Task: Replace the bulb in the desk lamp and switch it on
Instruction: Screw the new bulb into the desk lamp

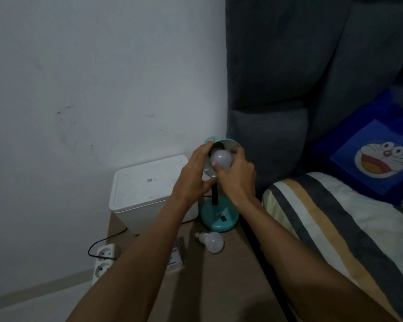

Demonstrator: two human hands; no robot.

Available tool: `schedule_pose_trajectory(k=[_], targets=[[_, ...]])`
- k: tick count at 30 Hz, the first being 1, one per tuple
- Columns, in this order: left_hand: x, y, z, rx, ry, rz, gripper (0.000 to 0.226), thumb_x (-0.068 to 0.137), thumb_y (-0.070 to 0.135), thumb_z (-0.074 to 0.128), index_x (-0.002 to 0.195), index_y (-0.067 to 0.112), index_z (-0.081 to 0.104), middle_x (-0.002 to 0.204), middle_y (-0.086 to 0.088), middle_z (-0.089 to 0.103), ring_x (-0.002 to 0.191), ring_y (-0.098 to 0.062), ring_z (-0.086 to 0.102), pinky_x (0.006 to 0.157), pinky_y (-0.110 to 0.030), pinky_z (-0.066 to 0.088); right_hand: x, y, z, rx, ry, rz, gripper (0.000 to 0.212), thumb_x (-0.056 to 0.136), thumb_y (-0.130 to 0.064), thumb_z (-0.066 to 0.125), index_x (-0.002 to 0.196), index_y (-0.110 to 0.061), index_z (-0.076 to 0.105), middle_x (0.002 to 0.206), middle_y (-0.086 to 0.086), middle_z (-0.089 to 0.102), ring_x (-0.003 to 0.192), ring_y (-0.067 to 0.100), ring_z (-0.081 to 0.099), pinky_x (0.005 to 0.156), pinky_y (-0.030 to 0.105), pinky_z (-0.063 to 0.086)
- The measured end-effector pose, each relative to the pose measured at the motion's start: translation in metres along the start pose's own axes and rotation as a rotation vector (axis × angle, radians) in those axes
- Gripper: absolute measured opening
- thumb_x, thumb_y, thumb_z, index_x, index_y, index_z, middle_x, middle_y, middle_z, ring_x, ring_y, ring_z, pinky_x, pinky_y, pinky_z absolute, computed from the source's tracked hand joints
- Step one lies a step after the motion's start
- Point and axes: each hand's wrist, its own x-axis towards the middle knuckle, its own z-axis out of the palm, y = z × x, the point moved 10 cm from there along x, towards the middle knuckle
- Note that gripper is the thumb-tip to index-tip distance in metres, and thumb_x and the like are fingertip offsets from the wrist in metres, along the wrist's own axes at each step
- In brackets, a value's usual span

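A grey padded headboard (289,66) rises behind the bed (335,217), whose striped cover runs along the right edge of the table (219,275). A blue cartoon pillow (370,159) leans at the head of the bed. The table is a brown surface set against the white wall. At its far left corner stands a white box-shaped appliance (147,187) with a closed lid. A white power strip (102,261) lies on the floor just off the table's left edge, with a black cable running to it.

The desk lamp (219,217) stands at the table's far right corner, its teal round base next to the appliance, a black stem rising to a teal shade with a silvery inside that faces the camera. The left hand (196,173) curls around the shade's left rim, its grip closed on the shade. The right hand (237,175) has its grip closed on a white bulb (221,160) that sits in the mouth of the shade, fingers around the globe. A second white bulb (211,241) lies on its side on the table just in front of the lamp base. Beside it, partly hidden by the left forearm, lies a small white carton (176,256).
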Motion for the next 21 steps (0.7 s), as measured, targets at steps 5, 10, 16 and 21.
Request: schedule_pose_trajectory(k=[5,10,16,21], targets=[[0.0,-0.002,0.0,0.009,0.001,-0.001,0.099,0.08,0.008,0.089,0.16,0.013,0.032,0.162,-0.004,0.04,0.146,-0.008,0.038,0.115,-0.009,0.03,0.002,0.004,0.0,-0.081,0.002,0.084,0.062,0.094,-0.059,0.051,0.13,-0.009,0.049,0.117,0.018,0.067,0.104,0.037,0.065,0.079,0.039,0.053],[-0.001,0.002,-0.002,-0.008,0.007,0.006,0.098,0.081,0.005,0.087,0.16,0.015,0.031,0.161,-0.006,0.041,0.147,-0.011,0.04,0.116,-0.013,0.032,0.0,-0.01,-0.001,0.042,-0.027,-0.054,0.062,0.087,-0.038,0.073,0.136,-0.016,0.044,0.135,0.009,0.05,0.116,0.029,0.057,0.089,0.035,0.048],[-0.001,0.001,-0.001,-0.013,0.006,-0.012,0.099,0.081,0.01,0.089,0.161,0.012,0.031,0.163,-0.004,0.039,0.149,-0.014,0.039,0.118,-0.012,0.029,0.004,0.008,-0.001,0.021,-0.001,0.099,0.056,0.094,-0.052,0.057,0.127,-0.008,0.057,0.116,0.017,0.068,0.105,0.034,0.066,0.08,0.034,0.052],[-0.001,0.002,-0.002,-0.007,0.003,-0.002,0.101,0.079,0.006,0.089,0.161,0.013,0.03,0.163,-0.006,0.039,0.148,-0.012,0.038,0.119,-0.014,0.03,0.004,0.001,-0.001,0.036,-0.02,0.05,0.066,0.09,-0.055,0.064,0.135,-0.009,0.048,0.13,0.014,0.061,0.117,0.03,0.06,0.085,0.033,0.047]])
